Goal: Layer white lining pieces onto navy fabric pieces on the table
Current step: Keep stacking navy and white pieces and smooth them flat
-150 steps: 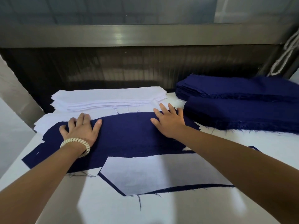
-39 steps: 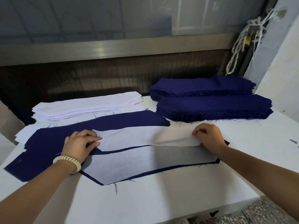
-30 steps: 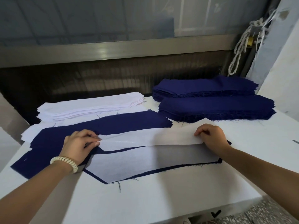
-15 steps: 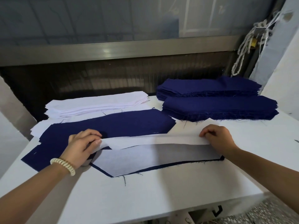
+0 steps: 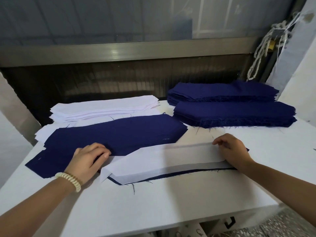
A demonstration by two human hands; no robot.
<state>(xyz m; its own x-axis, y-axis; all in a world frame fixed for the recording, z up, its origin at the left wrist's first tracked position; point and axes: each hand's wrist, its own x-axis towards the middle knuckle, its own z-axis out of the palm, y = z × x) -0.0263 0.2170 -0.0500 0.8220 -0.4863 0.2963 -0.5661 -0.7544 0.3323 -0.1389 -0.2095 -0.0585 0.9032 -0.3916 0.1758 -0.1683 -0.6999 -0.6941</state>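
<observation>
Curled fingers of the left hand (image 5: pixel 87 161) and right hand (image 5: pixel 231 150) pinch a white lining piece (image 5: pixel 179 154) by its ends over a navy fabric piece (image 5: pixel 153 178) on the bench (image 5: pixel 153 211).

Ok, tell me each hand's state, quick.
Left hand: pinches the left end of the lining.
Right hand: pinches the lining's right end.

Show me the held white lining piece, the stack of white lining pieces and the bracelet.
white lining piece (image 5: pixel 179 156): head view, middle of its top face.
stack of white lining pieces (image 5: pixel 102 106): head view, top sheet.
bracelet (image 5: pixel 71 181): head view, beads on the wrist.
</observation>
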